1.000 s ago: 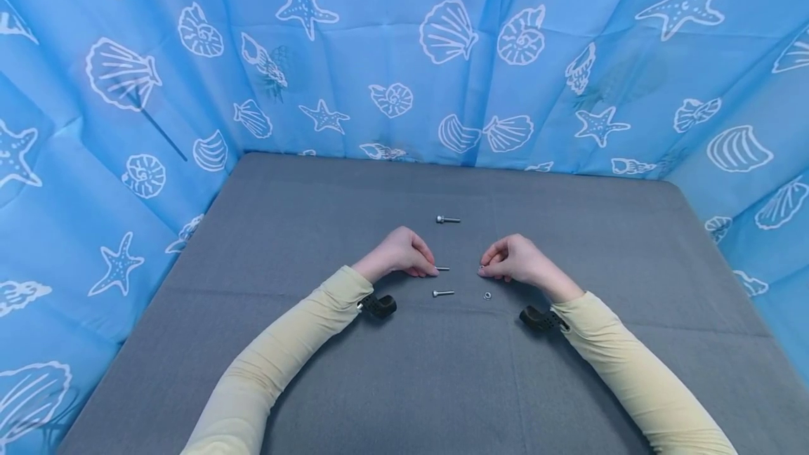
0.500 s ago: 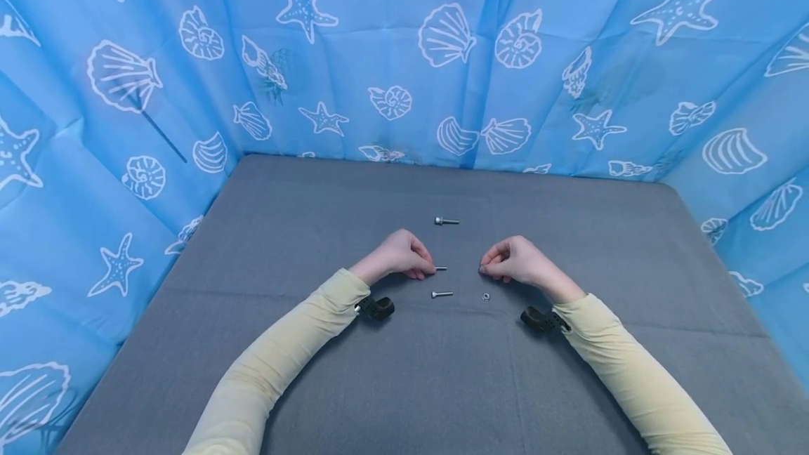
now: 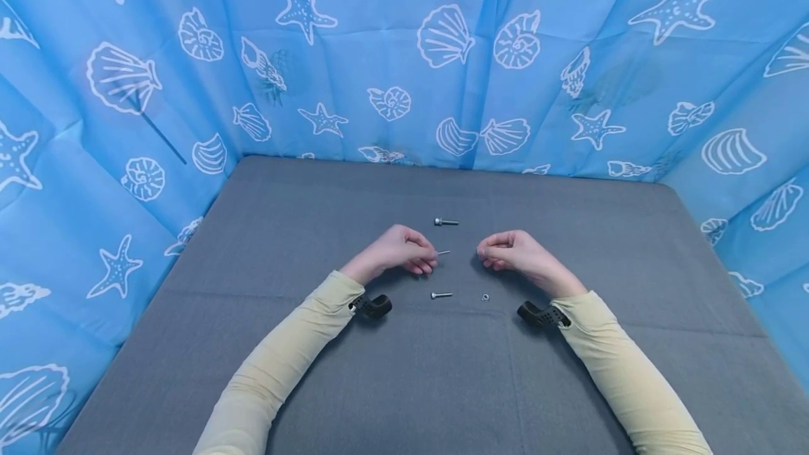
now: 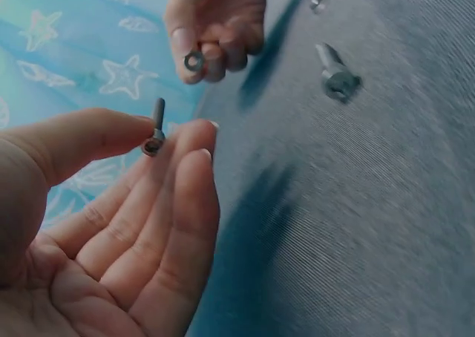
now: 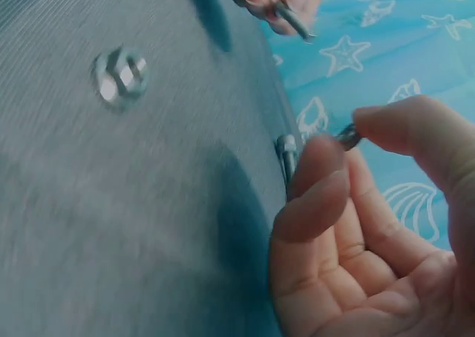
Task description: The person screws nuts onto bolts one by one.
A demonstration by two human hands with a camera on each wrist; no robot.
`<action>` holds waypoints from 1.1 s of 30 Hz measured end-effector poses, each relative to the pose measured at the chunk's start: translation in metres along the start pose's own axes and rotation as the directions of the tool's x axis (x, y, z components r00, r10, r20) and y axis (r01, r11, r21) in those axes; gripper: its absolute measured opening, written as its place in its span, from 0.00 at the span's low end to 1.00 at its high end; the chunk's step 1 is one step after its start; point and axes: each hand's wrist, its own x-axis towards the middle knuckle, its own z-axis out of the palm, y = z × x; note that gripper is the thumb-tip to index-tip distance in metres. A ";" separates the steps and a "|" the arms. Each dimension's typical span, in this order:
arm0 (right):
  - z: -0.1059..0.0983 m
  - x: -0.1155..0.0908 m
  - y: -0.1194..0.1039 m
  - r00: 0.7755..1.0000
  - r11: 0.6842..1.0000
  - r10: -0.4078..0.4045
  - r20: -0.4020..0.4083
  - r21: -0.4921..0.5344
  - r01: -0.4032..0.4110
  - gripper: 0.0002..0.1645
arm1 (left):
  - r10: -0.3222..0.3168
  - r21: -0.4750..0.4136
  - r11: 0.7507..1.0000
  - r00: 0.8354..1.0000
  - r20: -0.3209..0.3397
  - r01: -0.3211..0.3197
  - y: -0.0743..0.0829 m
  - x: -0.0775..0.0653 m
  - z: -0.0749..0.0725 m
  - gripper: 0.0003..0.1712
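Note:
Between thumb and index finger, my left hand (image 3: pixel 401 248) pinches a small bolt (image 4: pixel 158 129), its shank pointing toward the other hand. A short gap away, my right hand (image 3: pixel 515 255) pinches a hex nut (image 5: pixel 348 136) at its fingertips; the nut's hole shows in the left wrist view. Both hands are raised above the grey table. Below them lie a second bolt (image 3: pixel 441 295) and a loose nut (image 3: pixel 485 297). Farther back lies a bolt (image 3: pixel 446 222) with a thicker part near its head, perhaps a nut threaded on.
Grey cloth covers the table (image 3: pixel 404 385). A blue curtain (image 3: pixel 354 55) with shells and starfish hangs behind it and along the sides. Black straps with camera mounts (image 3: pixel 373 306) sit at both wrists.
Both hands have risen off the table, carrying the bolt and the nut up and slightly away from me. The other bolts and the loose nut stay where they were.

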 end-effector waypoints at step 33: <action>0.032 0.024 -0.020 0.995 0.832 -0.099 -0.026 0.546 0.097 0.07 | 0.212 -0.183 0.950 0.954 -0.210 -0.252 0.018 0.009 0.006 0.13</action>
